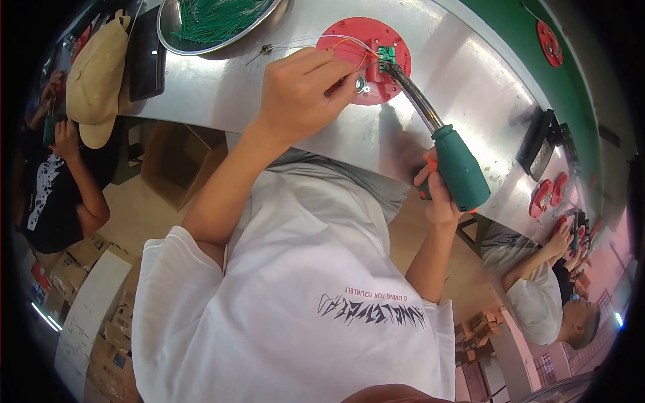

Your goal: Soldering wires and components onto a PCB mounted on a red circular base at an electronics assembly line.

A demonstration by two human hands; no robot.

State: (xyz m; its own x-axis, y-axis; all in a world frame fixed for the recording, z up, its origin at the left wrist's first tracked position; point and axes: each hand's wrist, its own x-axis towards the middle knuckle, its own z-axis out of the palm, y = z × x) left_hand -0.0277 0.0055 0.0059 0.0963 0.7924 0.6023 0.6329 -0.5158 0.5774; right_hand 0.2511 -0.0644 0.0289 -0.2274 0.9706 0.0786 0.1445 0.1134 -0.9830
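Note:
My right hand (440,198) grips a green-handled soldering gun (463,168) with an orange trigger. Its long metal barrel reaches up and left, and the tip meets a small green circuit board (386,52) on a round red plastic base (398,91). Left of the base, my left hand (302,94) is closed in a pinch around a thin wire that runs toward the soldering tip. White wires (306,37) and an orange wire (349,39) arch from the board over the fingers. A small round metal part (361,84) sits on the base.
A metal bowl (161,30) of green wires stands at the back left, beside a dark tray (146,64). A person in a tan cap (97,74) works at left; another person (537,302) works at right near more red bases (541,197). A black device (537,144) lies along the right.

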